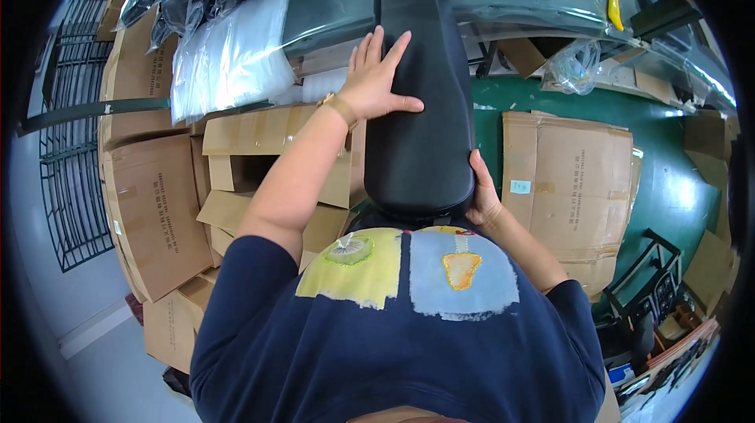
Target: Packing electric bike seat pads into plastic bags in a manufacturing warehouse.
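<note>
A long black padded seat (417, 132), smooth and narrowing toward its far end, lies lengthwise in front of me. Its near end juts over the table edge, close to my body. My left hand (377, 81) rests on its left edge with fingers spread and the thumb across the top. Low on the seat's right side, my right hand (484, 195) holds the near corner. The thumb points up along the side there, while most of the other fingers are hidden behind and beneath the seat.
Clear plastic bags (232, 53) are stacked on the table's left. A yellow-handled cutter (614, 10) sits at the far right. Cardboard boxes (157, 211) crowd the left floor, and flattened cartons (570, 195) lean at right. A black metal frame (649, 277) stands lower right.
</note>
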Demonstrator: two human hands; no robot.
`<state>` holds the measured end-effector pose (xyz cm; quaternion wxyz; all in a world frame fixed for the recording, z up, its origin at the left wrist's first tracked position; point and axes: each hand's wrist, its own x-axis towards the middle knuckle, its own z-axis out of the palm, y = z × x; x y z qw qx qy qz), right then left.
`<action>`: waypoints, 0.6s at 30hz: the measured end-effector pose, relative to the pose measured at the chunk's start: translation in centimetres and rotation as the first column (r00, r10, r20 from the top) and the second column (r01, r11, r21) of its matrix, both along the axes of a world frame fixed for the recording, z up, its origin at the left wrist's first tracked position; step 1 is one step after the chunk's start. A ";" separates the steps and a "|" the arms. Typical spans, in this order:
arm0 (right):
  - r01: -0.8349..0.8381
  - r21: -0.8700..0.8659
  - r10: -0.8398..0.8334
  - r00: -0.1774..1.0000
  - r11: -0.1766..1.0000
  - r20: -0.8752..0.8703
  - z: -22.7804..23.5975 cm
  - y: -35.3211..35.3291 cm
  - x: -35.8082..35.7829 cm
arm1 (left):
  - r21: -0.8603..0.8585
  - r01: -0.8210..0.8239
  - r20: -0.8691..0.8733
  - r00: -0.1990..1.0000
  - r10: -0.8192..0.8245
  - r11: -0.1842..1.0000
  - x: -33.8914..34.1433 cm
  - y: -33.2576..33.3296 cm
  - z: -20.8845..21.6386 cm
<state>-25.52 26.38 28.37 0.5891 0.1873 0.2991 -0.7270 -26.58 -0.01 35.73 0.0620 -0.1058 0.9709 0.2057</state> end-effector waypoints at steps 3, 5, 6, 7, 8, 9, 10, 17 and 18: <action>0.007 0.008 -0.007 1.000 1.000 0.001 -0.4 0.2 -0.1 | -0.050 -0.034 0.049 0.998 0.037 0.998 -1.7 0.0 -0.7; 0.027 0.005 -0.027 1.000 1.000 0.001 -1.1 0.3 0.0 | -0.075 -0.042 0.065 0.997 0.047 0.996 -1.8 0.2 -1.0; 0.031 -0.002 -0.031 0.999 1.000 0.006 -1.4 0.3 -0.1 | -0.073 -0.093 0.058 0.994 0.097 0.993 -1.9 0.4 -1.0; 0.035 -0.006 -0.035 0.999 0.999 0.012 -1.6 0.2 -0.1 | -0.070 -0.145 0.051 0.988 0.148 0.987 -1.9 0.5 -1.0; 0.043 -0.006 -0.042 0.999 0.999 0.018 -1.6 0.1 -0.2 | -0.074 -0.174 0.010 0.984 0.175 0.982 -2.0 0.6 -1.2; 0.039 -0.006 -0.039 0.999 0.999 0.032 -1.5 0.0 -0.5 | -0.074 -0.168 0.016 0.985 0.169 0.983 -2.1 0.7 -1.4; 0.030 -0.009 -0.030 0.999 1.000 0.044 -1.2 -0.2 -0.6 | -0.051 -0.209 -0.010 0.978 0.209 0.977 -2.2 0.8 -1.5; 0.106 -0.082 -0.097 0.989 0.991 0.110 0.6 -0.9 -0.6 | 0.362 -0.206 0.108 0.978 0.179 0.909 -0.8 -1.2 -0.9; 0.081 -0.083 -0.071 0.991 0.993 0.117 1.1 -1.0 -1.1 | 0.346 -0.166 0.105 0.985 0.138 0.924 -0.8 -1.2 -1.0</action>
